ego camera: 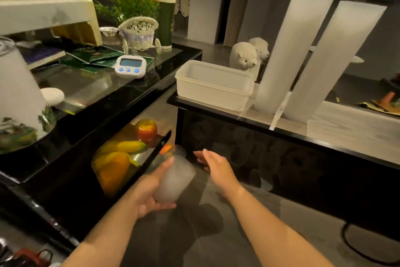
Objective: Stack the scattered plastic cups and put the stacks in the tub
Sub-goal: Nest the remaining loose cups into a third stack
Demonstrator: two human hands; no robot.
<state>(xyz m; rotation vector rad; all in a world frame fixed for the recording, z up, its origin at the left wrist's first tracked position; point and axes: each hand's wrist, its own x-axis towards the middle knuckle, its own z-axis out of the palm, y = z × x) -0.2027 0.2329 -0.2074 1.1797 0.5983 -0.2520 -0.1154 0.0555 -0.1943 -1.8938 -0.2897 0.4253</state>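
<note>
My left hand (149, 191) grips a frosted plastic cup (175, 180), held tilted low over the floor between two black counters. Another clear cup (176, 151) lies just beyond it on the floor, partly hidden. My right hand (216, 167) hovers to the right of the held cup, fingers spread and empty. The white plastic tub (213, 85) sits empty on the right counter, well above and beyond both hands. Two tall white stacks of cups (290, 54) (331, 61) lean on the counter to the right of the tub.
A tray of fruit (121, 154) sits on the lower shelf at left. The glass-topped left counter (91, 85) carries a digital timer (129, 66), a wicker cart, a plant and papers. Two toy sheep (244, 56) stand behind the tub. A black cable (355, 245) runs on the floor.
</note>
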